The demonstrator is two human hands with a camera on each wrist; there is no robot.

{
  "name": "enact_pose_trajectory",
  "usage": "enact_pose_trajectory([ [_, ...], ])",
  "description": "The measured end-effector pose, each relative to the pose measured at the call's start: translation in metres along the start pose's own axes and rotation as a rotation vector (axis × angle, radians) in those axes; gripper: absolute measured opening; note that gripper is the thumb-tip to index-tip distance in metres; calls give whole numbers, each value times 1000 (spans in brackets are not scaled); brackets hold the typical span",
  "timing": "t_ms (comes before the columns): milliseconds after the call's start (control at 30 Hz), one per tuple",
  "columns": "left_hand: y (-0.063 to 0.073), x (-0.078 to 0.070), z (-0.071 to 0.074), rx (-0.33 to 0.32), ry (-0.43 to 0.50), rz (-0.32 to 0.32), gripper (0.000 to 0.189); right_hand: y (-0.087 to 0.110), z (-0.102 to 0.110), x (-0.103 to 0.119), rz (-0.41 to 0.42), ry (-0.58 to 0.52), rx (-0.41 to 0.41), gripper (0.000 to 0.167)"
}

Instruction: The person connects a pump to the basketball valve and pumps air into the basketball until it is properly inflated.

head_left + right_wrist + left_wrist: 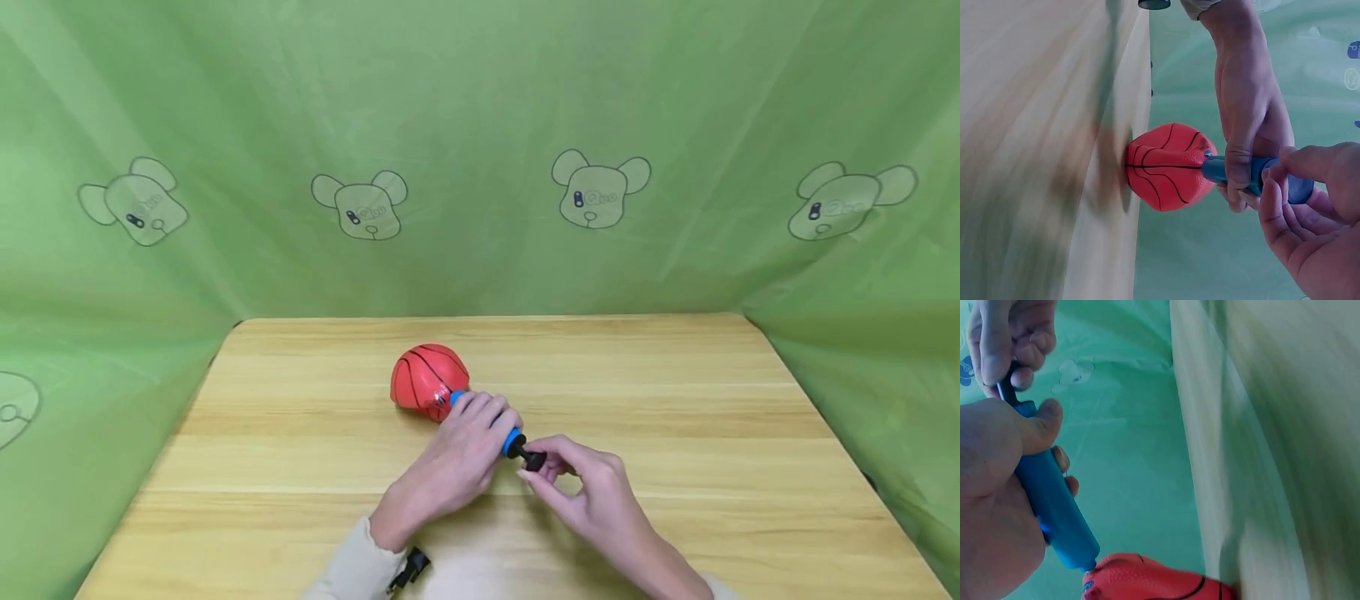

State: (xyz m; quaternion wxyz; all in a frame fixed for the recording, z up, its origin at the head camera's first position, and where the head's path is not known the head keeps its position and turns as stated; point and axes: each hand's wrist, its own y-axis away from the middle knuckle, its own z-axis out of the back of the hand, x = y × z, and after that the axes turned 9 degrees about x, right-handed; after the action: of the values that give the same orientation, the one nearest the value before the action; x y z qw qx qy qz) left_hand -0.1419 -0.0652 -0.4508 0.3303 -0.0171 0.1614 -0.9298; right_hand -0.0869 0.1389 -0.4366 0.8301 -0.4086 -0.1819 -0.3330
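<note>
Slanting from far left to near right above the table (675,392), the blue pump (1063,512) runs through the left hand (468,450), whose fingers are curled round the barrel, the thumb lying over it. The barrel crosses the palm, and blue shows beyond the fingers at both the far left and the near right. At the near right end a black rod (523,452) stands out and carries a black handle (535,461), which the right hand (596,492) pinches between thumb and fingertips; that hand's other fingers are loosely bent. At the far left end the pump's tip meets a red ball (429,375) with black lines; whether anything passes into it cannot be told. The ball sits on the table, dented out of round, just beyond the left hand's knuckles. Just right of the left arm's pale sleeve (356,567) is a black object (412,567), too partly hidden to name. A green cloth (480,83) with outlined animal heads (600,217) rises at the far side and hangs to the left and right
</note>
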Motion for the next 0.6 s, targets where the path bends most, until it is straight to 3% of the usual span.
enact_pose_trajectory([
  [133, 1, 3, 0, -1, 11, 0, 5, 5, 5, 5, 0, -5, -12, 31],
  [267, 1, 6, 2, -6, 16, 19, 5, 21, 23, 15, 39, 1, -59, 18],
  [400, 1, 7, 3, 5, 23, 28, 7, 38, 40, 27, 49, 31, -111, 18],
  [600, -1, 1, 1, 24, 3, 19, 9, 40, 37, 22, 38, 19, -68, 22],
])
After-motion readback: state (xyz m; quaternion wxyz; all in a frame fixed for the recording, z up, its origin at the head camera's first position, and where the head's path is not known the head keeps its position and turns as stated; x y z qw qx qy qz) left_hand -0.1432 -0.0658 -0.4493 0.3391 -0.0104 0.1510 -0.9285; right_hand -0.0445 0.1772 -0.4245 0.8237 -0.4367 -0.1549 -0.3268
